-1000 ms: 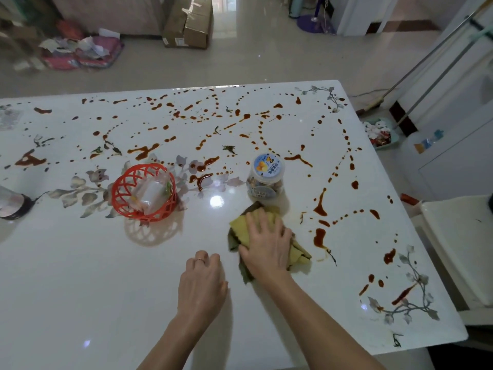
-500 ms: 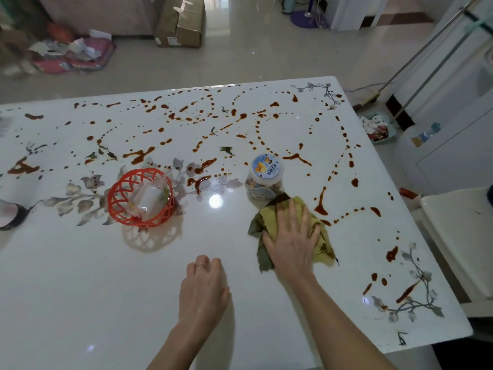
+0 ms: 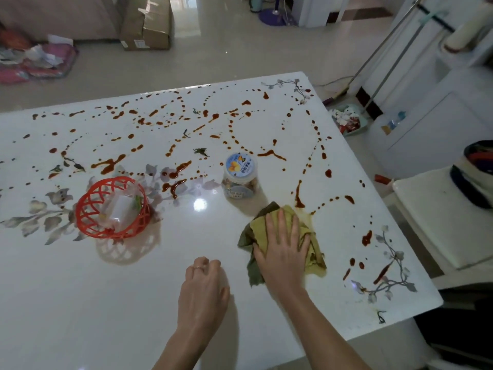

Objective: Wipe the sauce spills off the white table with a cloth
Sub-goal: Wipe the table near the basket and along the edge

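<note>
a person is standing at a white tabletop (image 3: 80, 303), looking down at both hands. the right hand (image 3: 284, 249) is lying flat on a crumpled yellow-green cloth (image 3: 316, 259), fingers straight and spread, pressing it onto the tabletop towards the right front. the left hand (image 3: 202, 287) is resting on the bare tabletop just beside it, fingers curled under and holding nothing. the cloth is sitting just in front of a small lidded jar (image 3: 241, 177), near it but not touching. brown sauce spills (image 3: 298, 196) are dotting and streaking most of the far half of the tabletop and running down its right side. one long streak is ending right at the far edge of the cloth, where a faint brownish smear seems to be showing. a red basket (image 3: 82, 222) is standing to the left, with spills just behind it.

the wiping step seems to be under way, with much the larger share of the spills not yet reached. the next move is probably calling for pushing the cloth forward and to the right, over the streak and the trail of drops beside it, keeping the palm flat so the cloth is not bunching. the jar and basket will likely need lifting or shifting, since sauce is lying close around them.
</note>
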Motion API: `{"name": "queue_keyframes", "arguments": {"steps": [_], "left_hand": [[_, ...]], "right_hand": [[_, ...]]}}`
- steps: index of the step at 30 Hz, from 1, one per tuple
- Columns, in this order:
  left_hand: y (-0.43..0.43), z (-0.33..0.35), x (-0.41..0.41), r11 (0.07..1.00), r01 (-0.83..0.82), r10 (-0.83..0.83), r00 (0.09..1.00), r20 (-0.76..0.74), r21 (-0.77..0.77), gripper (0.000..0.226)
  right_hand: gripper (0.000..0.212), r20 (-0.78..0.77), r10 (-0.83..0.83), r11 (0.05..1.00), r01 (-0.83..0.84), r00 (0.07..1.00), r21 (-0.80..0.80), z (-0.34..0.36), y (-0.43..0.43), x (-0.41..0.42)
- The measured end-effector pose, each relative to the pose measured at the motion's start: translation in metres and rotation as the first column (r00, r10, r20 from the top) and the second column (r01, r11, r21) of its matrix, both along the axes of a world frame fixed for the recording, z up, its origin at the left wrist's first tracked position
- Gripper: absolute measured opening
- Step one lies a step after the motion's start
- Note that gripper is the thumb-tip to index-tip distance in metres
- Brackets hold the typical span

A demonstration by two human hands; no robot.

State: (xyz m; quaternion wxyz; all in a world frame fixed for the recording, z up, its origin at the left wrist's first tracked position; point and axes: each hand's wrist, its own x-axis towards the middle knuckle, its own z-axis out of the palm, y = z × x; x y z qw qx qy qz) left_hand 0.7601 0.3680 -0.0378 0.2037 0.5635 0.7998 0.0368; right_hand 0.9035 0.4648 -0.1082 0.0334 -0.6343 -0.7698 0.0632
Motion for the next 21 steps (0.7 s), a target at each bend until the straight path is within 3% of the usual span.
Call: {"name": "queue_keyframes", "arguments": {"steps": [3, 7, 12, 17, 21], "left_hand": [[0.005, 0.001, 0.004, 1.000, 0.018, -0.018, 1.000, 0.018, 0.019, 0.037], [0.009, 0.003, 0.012, 0.999, 0.039, -0.040, 0.999, 0.034, 0.033, 0.040], [0.012, 0.005, 0.026, 0.995, 0.093, -0.094, 0.994, 0.055, 0.028, 0.040], [0.015, 0.003, 0.032, 0.993, 0.109, -0.111, 0.992, 0.065, 0.039, 0.040], [0.013, 0.003, 0.037, 0.992, 0.123, -0.125, 0.989, 0.076, 0.028, 0.036]], "right_hand": [[0.080, 0.012, 0.042, 0.999, -0.042, 0.999, 0.000, -0.003, 0.002, 0.016], [0.082, -0.012, -0.019, 0.999, 0.019, 1.000, -0.034, 0.000, 0.041, 0.013], [0.077, 0.007, 0.047, 0.999, -0.047, 0.999, -0.004, -0.002, -0.014, 0.045], [0.078, -0.002, -0.019, 1.000, 0.018, 1.000, -0.024, -0.002, 0.038, 0.047], [0.077, 0.015, -0.009, 1.000, 0.009, 1.000, 0.000, -0.002, -0.005, 0.055]]}}
